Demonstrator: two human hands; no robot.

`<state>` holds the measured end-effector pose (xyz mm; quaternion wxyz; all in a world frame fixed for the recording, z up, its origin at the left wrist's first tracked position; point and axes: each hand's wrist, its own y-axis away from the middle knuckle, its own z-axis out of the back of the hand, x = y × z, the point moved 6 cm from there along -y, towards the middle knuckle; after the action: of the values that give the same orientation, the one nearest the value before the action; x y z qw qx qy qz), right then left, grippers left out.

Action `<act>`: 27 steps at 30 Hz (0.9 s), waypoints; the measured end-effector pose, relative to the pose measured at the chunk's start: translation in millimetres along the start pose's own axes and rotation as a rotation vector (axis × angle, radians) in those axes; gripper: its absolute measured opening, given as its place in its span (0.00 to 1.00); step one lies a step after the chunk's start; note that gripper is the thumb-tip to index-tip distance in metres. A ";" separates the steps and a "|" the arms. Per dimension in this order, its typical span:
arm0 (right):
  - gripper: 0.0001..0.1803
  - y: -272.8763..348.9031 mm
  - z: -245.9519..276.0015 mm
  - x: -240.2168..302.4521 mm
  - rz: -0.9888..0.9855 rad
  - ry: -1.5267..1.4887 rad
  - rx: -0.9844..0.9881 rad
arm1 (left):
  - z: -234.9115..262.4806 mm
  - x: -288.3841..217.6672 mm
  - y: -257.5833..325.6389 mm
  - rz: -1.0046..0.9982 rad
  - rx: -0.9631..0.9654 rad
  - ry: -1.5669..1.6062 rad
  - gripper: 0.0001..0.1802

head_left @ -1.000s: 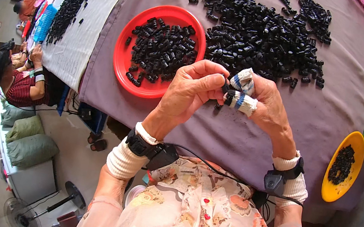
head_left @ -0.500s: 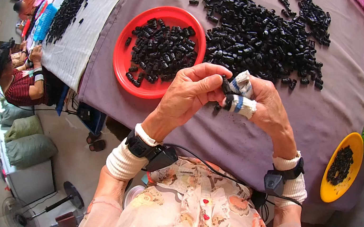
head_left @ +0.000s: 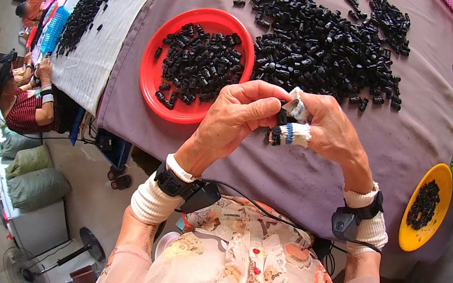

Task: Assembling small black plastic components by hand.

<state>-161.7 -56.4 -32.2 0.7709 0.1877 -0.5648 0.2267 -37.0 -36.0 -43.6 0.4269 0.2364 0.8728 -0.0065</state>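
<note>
Working on one small black part (head_left: 282, 116), pinched in left hand (head_left: 231, 111) near red tray (head_left: 153, 81); can't tell if clamped by right hand (head_left: 333, 129) too; next, probably calls for steady pinch

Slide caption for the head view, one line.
Left hand and right hand meet at a small black piece, near a round red tray filled with similar black pieces.

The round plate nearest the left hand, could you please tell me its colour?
The plate is red, showing best in the head view.
</note>
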 end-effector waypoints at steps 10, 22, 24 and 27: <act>0.21 1.4 -1.6 0.9 0.027 0.008 -0.011 | 1.7 3.3 -1.0 0.031 -0.002 0.014 0.11; 0.18 5.7 -4.8 2.9 0.051 0.022 0.000 | 0.2 6.5 0.6 0.051 -0.020 0.001 0.10; 0.18 6.2 -5.3 1.6 0.048 0.020 0.005 | 0.3 6.4 0.9 0.038 -0.029 -0.022 0.10; 0.18 5.8 -8.2 1.5 0.058 0.002 0.005 | -0.3 4.5 0.3 0.035 -0.045 -0.057 0.10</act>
<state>-158.1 -46.8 -32.9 0.7640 0.1728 -0.5689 0.2505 -39.4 -33.9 -46.7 0.4568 0.2417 0.8560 0.0138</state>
